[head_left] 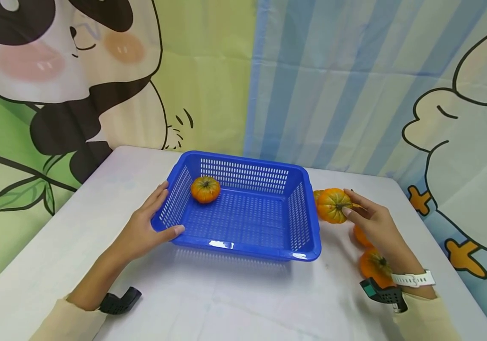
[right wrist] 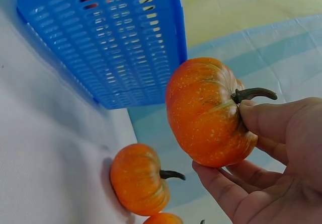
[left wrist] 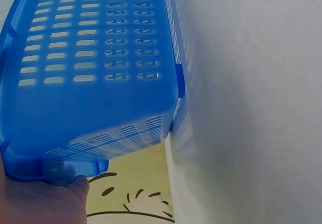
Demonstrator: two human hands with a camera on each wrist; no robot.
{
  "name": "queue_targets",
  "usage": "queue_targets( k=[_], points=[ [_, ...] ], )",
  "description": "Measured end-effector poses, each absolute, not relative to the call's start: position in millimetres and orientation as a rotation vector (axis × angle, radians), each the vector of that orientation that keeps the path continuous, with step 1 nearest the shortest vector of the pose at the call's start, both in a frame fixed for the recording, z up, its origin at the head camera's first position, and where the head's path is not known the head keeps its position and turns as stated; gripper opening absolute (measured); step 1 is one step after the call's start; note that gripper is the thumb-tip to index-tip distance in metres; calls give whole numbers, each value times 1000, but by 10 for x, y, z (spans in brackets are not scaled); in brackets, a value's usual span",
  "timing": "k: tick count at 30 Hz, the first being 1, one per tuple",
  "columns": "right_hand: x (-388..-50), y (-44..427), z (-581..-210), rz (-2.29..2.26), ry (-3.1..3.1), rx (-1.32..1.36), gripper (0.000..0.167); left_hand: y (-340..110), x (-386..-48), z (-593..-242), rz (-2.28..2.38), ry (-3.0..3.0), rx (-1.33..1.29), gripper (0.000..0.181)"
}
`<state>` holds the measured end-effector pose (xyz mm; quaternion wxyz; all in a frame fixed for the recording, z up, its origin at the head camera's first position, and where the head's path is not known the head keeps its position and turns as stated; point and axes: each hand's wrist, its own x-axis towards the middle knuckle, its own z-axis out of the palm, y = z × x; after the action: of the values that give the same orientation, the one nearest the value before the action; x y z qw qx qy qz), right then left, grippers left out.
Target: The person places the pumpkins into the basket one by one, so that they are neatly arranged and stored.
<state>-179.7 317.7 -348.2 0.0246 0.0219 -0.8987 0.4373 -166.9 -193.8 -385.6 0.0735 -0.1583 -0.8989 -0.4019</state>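
Note:
A blue plastic basket [head_left: 243, 251] with slotted walls stands on the table. Inside it, near the back left, lies a small orange pumpkin [head_left: 206, 190]. My left hand [head_left: 147, 222] rests on the basket's left rim and front left corner, its fingers fairly straight and the thumb stretched along the front edge. Beyond the basket's right wall, my right hand [head_left: 373, 218] holds another orange pumpkin [right wrist: 209, 116] above the table. The thumb presses near its dark stem while the fingers support it from the other side.
To the right of the basket, more pumpkins lie on the white table [head_left: 234, 303], one of them a pumpkin [head_left: 373, 265] partly behind the right wrist. Another pumpkin [right wrist: 140, 179] shows below the held one. A cartoon-printed curtain [head_left: 311, 85] hangs behind the table.

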Motion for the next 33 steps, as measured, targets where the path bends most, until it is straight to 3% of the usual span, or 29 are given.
queue_targets(
  k=[17, 33],
  points=[
    [-1825, 3086, -3304, 1339, -2768, 124, 61, -1934, -1651, -3854, -1207, -2702, -457, 99],
    [-2109, 2751, -3139, 1452, -2719, 332, 57, -1945, -1668, -3851, -1214, -2691, -477, 98]
  ],
)
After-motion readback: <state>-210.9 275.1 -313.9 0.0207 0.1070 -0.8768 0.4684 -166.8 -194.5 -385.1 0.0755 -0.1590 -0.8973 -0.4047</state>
